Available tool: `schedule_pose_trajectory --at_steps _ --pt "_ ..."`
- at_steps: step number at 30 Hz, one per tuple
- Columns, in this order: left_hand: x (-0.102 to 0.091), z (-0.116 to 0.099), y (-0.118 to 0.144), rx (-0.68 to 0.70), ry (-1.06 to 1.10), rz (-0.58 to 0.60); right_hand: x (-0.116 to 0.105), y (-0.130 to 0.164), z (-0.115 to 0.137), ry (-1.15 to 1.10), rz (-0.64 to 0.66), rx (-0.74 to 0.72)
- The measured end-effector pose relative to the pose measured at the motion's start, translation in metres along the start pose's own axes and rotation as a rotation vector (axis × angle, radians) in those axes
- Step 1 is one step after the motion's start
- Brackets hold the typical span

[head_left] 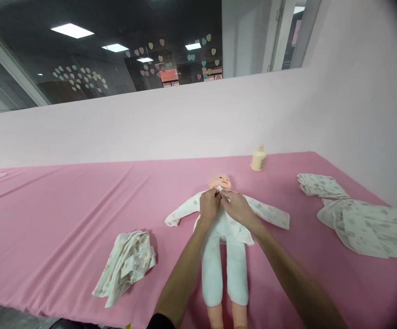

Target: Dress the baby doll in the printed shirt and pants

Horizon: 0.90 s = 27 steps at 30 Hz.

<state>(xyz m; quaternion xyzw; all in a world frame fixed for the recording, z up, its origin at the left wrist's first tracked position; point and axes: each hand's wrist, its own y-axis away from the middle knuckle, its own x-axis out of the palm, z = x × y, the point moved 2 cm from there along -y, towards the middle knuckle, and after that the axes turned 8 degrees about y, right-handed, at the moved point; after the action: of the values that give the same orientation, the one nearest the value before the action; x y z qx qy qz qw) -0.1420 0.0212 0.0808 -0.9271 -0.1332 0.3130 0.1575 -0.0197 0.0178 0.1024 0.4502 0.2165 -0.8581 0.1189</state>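
Observation:
A baby doll [212, 274] lies on its back on the pink sheet, its head away from me and its legs toward me. It wears a white long-sleeved baby shirt [269, 214] with small prints, both sleeves spread out sideways. My left hand [210, 204] and my right hand [235, 205] meet at the shirt's collar, just below the doll's chin. Fingers of both hands are closed in a pinch on the collar cloth. The shirt front hangs loose over the doll's white body. Whatever fastening lies between the fingertips is hidden.
A crumpled printed cloth garment [128, 265] lies left of the doll. At the right are a folded printed cloth [322, 186] and a larger printed cloth [373, 228]. A pale yellow pump bottle [258, 160] stands near the white wall [150, 130]. The pink sheet [64, 219] has wrinkles at the left.

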Motion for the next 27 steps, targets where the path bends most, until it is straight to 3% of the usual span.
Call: schedule_pose_trajectory --at_steps 7,17,22,27 --pt "-0.002 0.003 -0.002 -0.073 0.122 0.024 0.003 0.0 0.001 -0.043 -0.024 -0.026" --pt "-0.009 0.016 -0.006 -0.257 0.527 0.195 0.011 -0.005 -0.005 -0.116 -0.017 -0.06" --pt "-0.012 0.019 -0.007 -0.36 0.699 0.245 0.005 -0.001 0.0 -0.119 0.011 -0.058" --pt "-0.009 0.025 -0.006 -0.372 0.76 0.254 0.001 0.001 0.003 -0.134 0.02 -0.093"
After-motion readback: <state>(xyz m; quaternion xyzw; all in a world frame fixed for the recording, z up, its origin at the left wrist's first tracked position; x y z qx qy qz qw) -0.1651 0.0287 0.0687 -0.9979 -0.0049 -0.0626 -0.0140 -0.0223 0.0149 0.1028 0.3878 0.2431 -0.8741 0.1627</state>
